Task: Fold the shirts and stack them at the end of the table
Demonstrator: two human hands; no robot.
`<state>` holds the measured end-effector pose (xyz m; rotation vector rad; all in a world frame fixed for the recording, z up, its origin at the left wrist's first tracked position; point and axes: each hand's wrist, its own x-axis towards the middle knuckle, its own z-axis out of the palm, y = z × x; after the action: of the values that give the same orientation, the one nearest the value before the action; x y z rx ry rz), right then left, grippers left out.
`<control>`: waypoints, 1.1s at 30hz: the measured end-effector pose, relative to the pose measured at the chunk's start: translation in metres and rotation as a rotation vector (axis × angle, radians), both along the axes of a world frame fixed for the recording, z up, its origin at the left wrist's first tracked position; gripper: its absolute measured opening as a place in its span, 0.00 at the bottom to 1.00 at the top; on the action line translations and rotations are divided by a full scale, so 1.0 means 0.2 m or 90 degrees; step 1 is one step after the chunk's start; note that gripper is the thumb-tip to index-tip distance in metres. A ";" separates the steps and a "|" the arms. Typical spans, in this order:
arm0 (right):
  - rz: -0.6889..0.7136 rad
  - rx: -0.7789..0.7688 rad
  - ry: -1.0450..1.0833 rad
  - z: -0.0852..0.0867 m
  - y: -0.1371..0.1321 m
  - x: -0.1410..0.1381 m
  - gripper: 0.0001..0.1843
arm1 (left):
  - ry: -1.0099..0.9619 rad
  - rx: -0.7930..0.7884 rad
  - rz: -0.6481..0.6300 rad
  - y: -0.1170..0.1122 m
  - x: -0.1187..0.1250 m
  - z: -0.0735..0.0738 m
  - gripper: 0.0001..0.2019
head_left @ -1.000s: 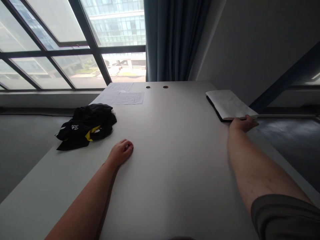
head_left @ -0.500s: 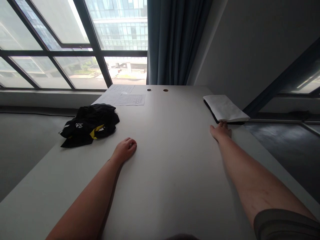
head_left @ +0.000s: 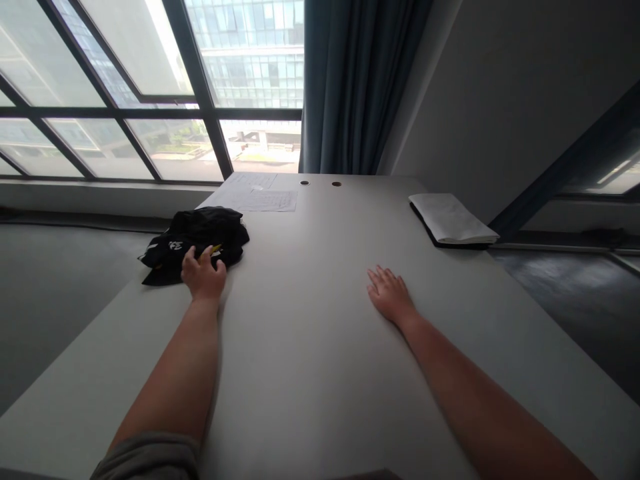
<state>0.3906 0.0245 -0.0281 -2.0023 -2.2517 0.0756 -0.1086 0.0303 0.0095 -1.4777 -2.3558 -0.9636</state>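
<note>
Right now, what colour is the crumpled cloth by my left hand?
The cloth is black with yellow and white marks; head view.

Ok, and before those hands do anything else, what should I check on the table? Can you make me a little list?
1. Left hand at the black cloth bundle with yellow trim: ok, its fingers reach the bundle's front edge.
2. Left hand's hold on that bundle: cannot tell, it may only be touching.
3. Right hand resting on the long pale table: ok, open and holding nothing.
4. Folded white papers on a black backing: ok, neither hand is touching them.
5. Thin printed paper sheets: ok, lying flat beyond the bundle, away from both hands.
</note>
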 end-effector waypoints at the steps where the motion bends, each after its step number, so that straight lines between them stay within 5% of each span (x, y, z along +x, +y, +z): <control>1: 0.049 0.000 0.021 0.00 -0.06 -0.07 0.32 | -0.034 -0.024 0.040 0.01 -0.05 0.00 0.26; 9: 0.259 -0.077 0.172 0.07 -0.46 -0.50 0.32 | -0.052 -0.146 0.066 0.07 -0.08 -0.06 0.32; 13: 0.366 -0.104 0.202 0.14 -0.49 -0.55 0.30 | -0.054 -0.136 0.115 0.05 -0.07 -0.03 0.31; 17: 0.384 -0.132 0.256 0.18 -0.45 -0.50 0.27 | -0.056 -0.162 0.119 0.02 -0.04 0.02 0.20; 25: 0.399 -0.140 0.294 0.18 -0.43 -0.48 0.25 | 0.048 -0.072 -0.037 -0.03 0.12 0.07 0.16; 33: 0.406 -0.124 0.312 0.17 -0.44 -0.48 0.23 | 0.225 -0.013 -0.271 -0.14 0.51 0.12 0.08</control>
<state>0.2946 -0.0632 0.0060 -1.0708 -2.4806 0.7718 -0.0075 0.0016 0.0340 -2.0164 -1.8482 -0.6833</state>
